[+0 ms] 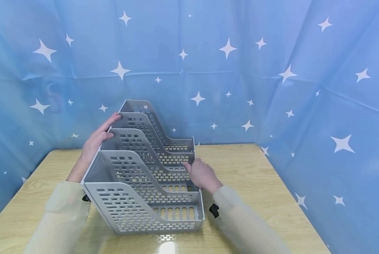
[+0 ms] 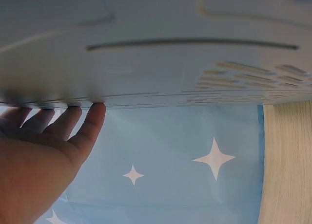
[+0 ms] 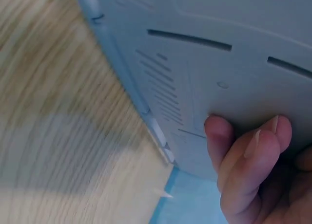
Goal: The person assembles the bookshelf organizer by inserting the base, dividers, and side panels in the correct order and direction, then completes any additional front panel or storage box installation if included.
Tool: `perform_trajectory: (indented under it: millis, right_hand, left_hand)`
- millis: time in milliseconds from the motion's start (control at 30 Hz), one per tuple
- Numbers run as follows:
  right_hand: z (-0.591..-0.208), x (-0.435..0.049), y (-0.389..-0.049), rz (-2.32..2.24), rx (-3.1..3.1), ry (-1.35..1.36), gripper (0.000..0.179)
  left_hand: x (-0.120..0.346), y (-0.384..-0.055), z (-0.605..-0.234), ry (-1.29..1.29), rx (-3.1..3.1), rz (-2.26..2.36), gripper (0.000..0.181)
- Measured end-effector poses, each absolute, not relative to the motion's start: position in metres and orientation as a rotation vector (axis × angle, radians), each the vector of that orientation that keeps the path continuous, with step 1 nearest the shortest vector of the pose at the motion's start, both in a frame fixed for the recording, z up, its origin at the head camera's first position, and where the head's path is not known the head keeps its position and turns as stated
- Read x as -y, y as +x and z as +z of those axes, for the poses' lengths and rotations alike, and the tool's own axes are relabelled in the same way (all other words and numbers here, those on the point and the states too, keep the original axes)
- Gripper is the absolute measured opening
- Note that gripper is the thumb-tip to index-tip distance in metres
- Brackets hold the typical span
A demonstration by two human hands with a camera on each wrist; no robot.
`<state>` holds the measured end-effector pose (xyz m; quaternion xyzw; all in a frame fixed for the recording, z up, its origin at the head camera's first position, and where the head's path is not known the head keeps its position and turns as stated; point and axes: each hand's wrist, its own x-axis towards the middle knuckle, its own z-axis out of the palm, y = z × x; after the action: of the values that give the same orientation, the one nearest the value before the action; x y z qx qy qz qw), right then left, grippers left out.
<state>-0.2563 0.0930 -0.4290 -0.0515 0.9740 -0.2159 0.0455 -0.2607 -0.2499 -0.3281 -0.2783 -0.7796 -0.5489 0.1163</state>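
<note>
A grey plastic file rack (image 1: 144, 176) with perforated, S-curved dividers stands on the table, its tall side to the left and low side to the right. My left hand (image 1: 95, 141) lies along the tall outer side, two fingertips at the top rim. In the left wrist view, extended fingers (image 2: 87, 129) touch the panel with their tips. At the low side, my right hand (image 1: 203, 174) grips the rim, thumb over the inside. The right wrist view shows bent fingers (image 3: 248, 160) against the slotted outer panel (image 3: 204, 73); the thumb is out of sight there.
A light wood-grain table (image 1: 246, 176) extends to the right of the rack and at far left. Behind and around it hangs a blue curtain (image 1: 208, 70) with white stars. Dark wrist straps show at both cuffs.
</note>
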Motion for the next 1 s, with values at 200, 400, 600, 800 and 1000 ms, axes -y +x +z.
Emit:
perform_trajectory:
  millis: [200,400,600,800,1000]
  right_hand:
    - [-0.439,-0.095,-0.258,-0.667,-2.986,-0.194,0.088]
    - [-0.448,-0.095,-0.257,-0.649,-3.031,-0.2,0.089]
    - [-0.45,-0.096,-0.258,-0.637,-3.147,-0.261,0.086]
    - [-0.45,-0.096,-0.259,-0.701,-3.109,-0.326,0.081]
    - [-0.453,-0.097,-0.26,-0.802,-3.076,-0.344,0.078]
  left_hand:
    - [0.25,-0.259,-0.325,-0.816,2.285,-1.612,0.061]
    - [0.25,-0.262,-0.33,-0.832,2.28,-1.578,0.061]
    - [0.251,-0.261,-0.328,-0.844,2.266,-1.596,0.061]
    - [0.249,-0.258,-0.328,-0.83,2.285,-1.604,0.062]
    - [0.25,-0.258,-0.328,-0.819,2.304,-1.632,0.063]
